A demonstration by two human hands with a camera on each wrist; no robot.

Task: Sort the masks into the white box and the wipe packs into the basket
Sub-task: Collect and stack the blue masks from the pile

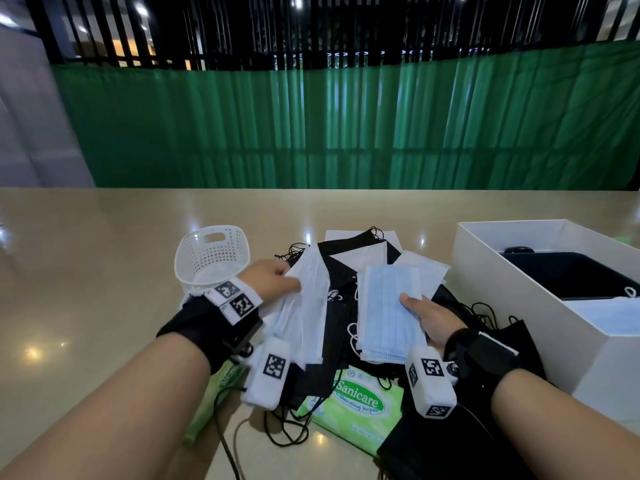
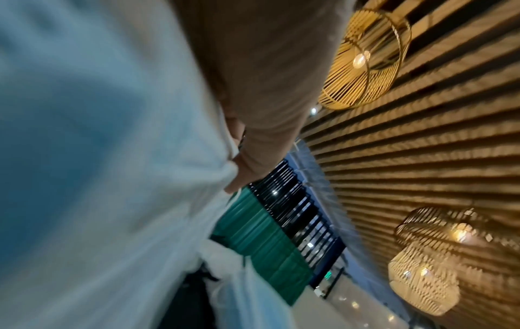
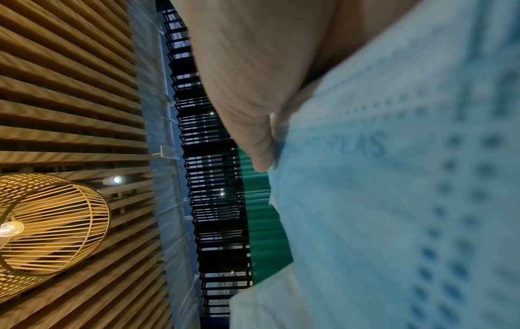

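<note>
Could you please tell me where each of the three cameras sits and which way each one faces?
Head: on the head, looking forward and down at the table; both forearms, left hand and right hand show.
Left wrist: along the left hand, tilted up at the slatted ceiling.
Right wrist: along the right hand, also upward.
Shared: both wrist views show the green curtain.
</note>
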